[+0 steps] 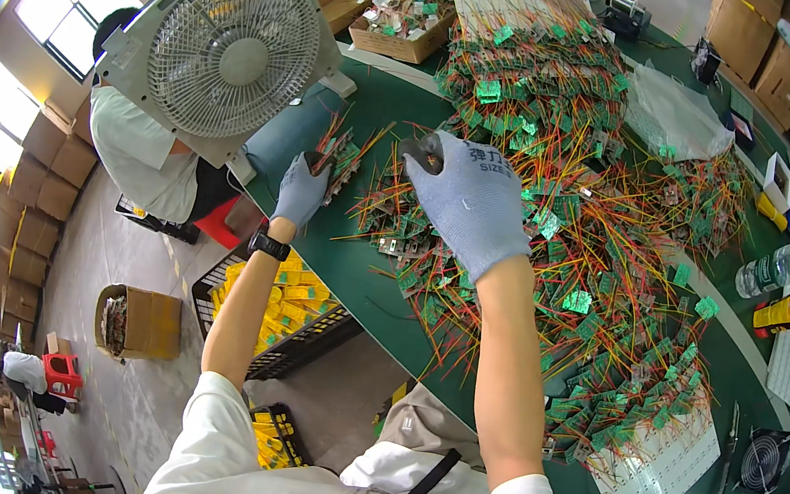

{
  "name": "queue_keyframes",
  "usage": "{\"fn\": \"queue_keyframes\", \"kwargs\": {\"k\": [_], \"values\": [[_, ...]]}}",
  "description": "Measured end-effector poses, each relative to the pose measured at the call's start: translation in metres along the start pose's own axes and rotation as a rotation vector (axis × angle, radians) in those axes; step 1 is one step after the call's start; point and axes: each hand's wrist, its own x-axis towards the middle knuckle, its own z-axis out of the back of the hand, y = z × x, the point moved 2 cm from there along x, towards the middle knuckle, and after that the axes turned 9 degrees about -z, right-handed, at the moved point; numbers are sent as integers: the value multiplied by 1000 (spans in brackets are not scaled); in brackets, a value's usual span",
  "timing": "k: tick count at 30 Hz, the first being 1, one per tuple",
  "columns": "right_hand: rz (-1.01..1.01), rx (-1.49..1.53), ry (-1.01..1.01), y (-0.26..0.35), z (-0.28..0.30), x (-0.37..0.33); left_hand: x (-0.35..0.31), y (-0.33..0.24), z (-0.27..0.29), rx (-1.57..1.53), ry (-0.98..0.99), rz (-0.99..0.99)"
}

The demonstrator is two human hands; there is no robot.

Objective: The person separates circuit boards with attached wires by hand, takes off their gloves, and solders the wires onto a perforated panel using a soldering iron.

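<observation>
Both my hands wear grey-blue work gloves with dark fingertips. My left hand (302, 192) is closed at the edge of a small row of wired circuit boards (344, 167), near the table's left edge; thin red and yellow wires stick up from them. My right hand (473, 197) is over the left side of a large heap of similar boards (560, 220). Its fingers are curled together at the tips, and whatever they pinch is hidden. The heap is a tangle of green boards with red, orange and yellow wires.
A box fan (244, 62) stands at the table's far left, near a seated person (141, 151). Behind the heap is a cardboard box of parts (400, 30). A bottle (773, 270) and a white perforated sheet (661, 477) lie right. Below left sits a black crate (301, 340) of yellow pieces.
</observation>
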Motion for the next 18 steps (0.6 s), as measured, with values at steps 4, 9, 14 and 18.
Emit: {"fn": "queue_keyframes", "kwargs": {"k": [4, 9, 14, 18], "values": [[19, -47, -49, -3, -11, 4, -4, -7, 9, -90, -12, 39], [-36, 74, 52, -9, -29, 14, -14, -63, 43, -156, -466, -310], [-202, 559, 137, -8, -41, 21, -51, -133, 62, 95, -520, -854], [-267, 824, 132, -19, -38, 24, -59, -151, 56, -122, -239, -829]]}}
